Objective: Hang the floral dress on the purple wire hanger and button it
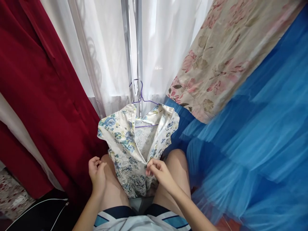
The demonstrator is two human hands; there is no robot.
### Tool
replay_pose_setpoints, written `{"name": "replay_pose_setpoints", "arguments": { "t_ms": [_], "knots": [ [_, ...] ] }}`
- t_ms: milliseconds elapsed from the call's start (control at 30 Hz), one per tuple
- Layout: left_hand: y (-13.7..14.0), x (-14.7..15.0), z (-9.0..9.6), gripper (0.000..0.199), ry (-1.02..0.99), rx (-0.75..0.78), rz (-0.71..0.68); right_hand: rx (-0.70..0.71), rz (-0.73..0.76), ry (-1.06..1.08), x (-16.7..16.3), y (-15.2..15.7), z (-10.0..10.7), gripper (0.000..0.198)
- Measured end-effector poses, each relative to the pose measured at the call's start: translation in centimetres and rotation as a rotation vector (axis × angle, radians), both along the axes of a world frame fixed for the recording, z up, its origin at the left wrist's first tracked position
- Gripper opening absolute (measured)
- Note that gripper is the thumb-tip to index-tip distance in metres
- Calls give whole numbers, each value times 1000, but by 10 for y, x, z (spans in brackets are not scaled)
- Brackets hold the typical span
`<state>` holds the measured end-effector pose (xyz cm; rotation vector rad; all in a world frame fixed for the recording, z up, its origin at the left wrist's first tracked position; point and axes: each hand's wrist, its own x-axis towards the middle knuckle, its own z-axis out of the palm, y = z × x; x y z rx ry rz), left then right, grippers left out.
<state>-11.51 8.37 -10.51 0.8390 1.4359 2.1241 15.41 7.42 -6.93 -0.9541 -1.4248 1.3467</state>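
Observation:
A sleeveless white top (126,144) with blue and yellow flowers hangs from a purple hanger (142,96) between my knees. Its front falls open in a deep V, and the lower part is bunched in my lap. At the bottom of the V, my right hand (157,170) pinches the front edge; a tiny dark piece shows by the fingertips, too small to name. My left hand (97,173) is raised off the cloth beside my left knee. Its fingers are loosely curled, thumb apart, and nothing is visible in them.
Grey metal poles (131,48) rise behind the hanger before white curtains (163,41). Dark red cloth (55,96) hangs on the left. A beige floral cloth (216,64) and blue tulle (264,128) crowd the right side. A white cable (36,203) lies over something black at lower left.

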Motion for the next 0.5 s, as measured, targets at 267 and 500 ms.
{"name": "replay_pose_setpoints", "arguments": {
  "t_ms": [267,500],
  "knots": [
    [-33,111,-8,11,553,-100,-564,-110,123,118,-27,-14,-12,18],
    [-26,122,-6,17,666,-50,-599,-171,5,84,-16,-14,20,22]
  ]
}}
